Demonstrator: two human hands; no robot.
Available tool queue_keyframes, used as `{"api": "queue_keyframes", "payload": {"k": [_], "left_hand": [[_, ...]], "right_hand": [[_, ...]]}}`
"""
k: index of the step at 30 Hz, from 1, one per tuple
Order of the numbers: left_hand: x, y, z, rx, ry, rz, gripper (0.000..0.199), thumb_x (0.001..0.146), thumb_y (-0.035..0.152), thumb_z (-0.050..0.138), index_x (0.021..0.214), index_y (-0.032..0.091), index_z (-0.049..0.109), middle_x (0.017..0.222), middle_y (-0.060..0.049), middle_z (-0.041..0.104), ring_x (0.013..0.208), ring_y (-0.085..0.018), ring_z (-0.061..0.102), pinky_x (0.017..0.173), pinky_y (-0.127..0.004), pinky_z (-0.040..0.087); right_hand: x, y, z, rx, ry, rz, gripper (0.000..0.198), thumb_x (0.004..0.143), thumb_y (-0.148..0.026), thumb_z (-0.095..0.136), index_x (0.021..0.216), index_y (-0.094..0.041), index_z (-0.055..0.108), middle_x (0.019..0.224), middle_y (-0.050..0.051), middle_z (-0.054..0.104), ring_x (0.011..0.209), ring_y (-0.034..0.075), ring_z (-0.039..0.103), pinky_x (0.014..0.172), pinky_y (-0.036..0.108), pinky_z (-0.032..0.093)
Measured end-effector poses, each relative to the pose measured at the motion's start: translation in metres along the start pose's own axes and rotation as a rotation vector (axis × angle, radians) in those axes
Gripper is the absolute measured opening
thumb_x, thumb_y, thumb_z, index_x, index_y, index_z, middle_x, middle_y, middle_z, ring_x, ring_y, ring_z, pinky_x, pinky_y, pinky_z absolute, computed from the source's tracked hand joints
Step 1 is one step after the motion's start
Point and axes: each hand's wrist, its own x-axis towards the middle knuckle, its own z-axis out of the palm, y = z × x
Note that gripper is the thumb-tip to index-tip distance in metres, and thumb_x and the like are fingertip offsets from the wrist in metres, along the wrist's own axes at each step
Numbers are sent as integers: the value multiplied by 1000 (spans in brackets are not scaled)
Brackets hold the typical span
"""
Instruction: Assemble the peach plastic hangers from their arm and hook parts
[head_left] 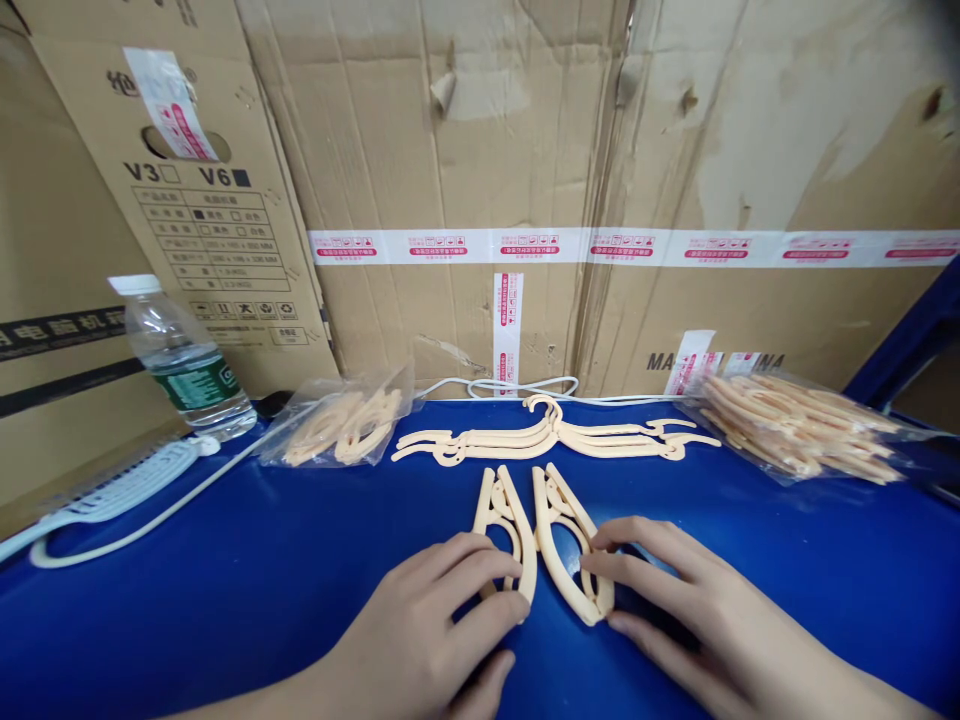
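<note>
Two beige plastic folding hangers, both folded up, lie side by side on the blue tabletop. My left hand (442, 620) has its fingers closed around the lower part of the left folding hanger (529, 550) and covers some of it. On the other side, my right hand (690, 590) pinches the lower outer edge of the right folding hanger (551, 550), with fingertips reaching into its opening. Just beyond them lie several unfolded hangers (556, 430), stacked with their arms spread and hooks pointing away from me.
A clear bag of folded hangers (360, 425) sits at the back left, and a fuller bag (802, 425) at the back right. A water bottle (184, 360) stands far left beside a light-blue slatted object (127, 485) and white cable (187, 495). Taped cardboard (450, 160) walls the back.
</note>
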Motion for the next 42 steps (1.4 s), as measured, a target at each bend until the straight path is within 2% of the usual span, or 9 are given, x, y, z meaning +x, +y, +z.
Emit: {"api": "queue_keyframes", "payload": {"k": [8, 13, 16, 22, 27, 33, 38, 42], "left_hand": [[1, -2, -2, -30, 9, -3, 28, 80, 10, 56, 105, 20, 66, 107, -7, 71, 99, -25, 65, 86, -40, 58], [3, -6, 2, -154, 112, -18, 27, 81, 9, 54, 104, 20, 63, 103, -8, 70, 92, -22, 65, 80, -35, 57], [3, -9, 4, -260, 182, -80, 26, 83, 9, 52, 104, 21, 60, 101, -7, 69, 91, -20, 65, 81, -31, 55], [3, -15, 1, -386, 178, -338, 20, 87, 13, 52, 102, 24, 59, 102, -1, 67, 96, -17, 64, 86, -30, 52], [9, -21, -1, -445, 155, -543, 12, 89, 22, 52, 96, 25, 62, 97, 1, 69, 92, -18, 65, 83, -34, 52], [12, -22, -2, -502, 157, -576, 11, 88, 23, 52, 92, 24, 62, 94, 1, 71, 91, -18, 67, 84, -35, 52], [9, -23, -1, -512, 163, -562, 11, 87, 23, 51, 92, 23, 62, 95, 0, 71, 92, -18, 66, 83, -35, 52], [7, -24, 0, -521, 159, -578, 11, 87, 24, 52, 93, 23, 62, 97, -1, 70, 94, -19, 65, 84, -36, 51]], "right_hand": [[4, -2, -1, 55, 69, 20, 23, 95, -24, 53, 118, -24, 58, 117, 9, 59, 105, 22, 62, 88, 33, 55], [7, 0, -8, 137, 175, 68, 7, 96, -26, 50, 94, -23, 56, 97, 6, 63, 87, 18, 63, 75, 28, 55], [7, 13, -10, 107, 271, 118, 16, 98, -26, 44, 84, -22, 51, 83, 4, 61, 72, 17, 58, 64, 28, 51], [8, 53, -13, 13, 391, 200, 28, 98, -34, 44, 73, -23, 45, 68, -1, 53, 60, 15, 49, 57, 26, 42], [7, 91, -19, -73, 441, 233, 37, 92, -51, 54, 69, -23, 46, 68, 0, 54, 63, 18, 52, 61, 30, 42], [8, 112, -22, -49, 453, 287, 44, 89, -62, 51, 74, -22, 56, 75, 5, 65, 70, 23, 61, 67, 36, 49], [9, 115, -21, -95, 397, 229, 43, 97, -53, 41, 83, -21, 64, 87, 11, 70, 85, 28, 66, 77, 44, 53], [7, 120, -15, -179, 304, 168, 34, 99, -37, 40, 116, -17, 62, 120, 16, 66, 114, 31, 60, 98, 53, 48]]}}
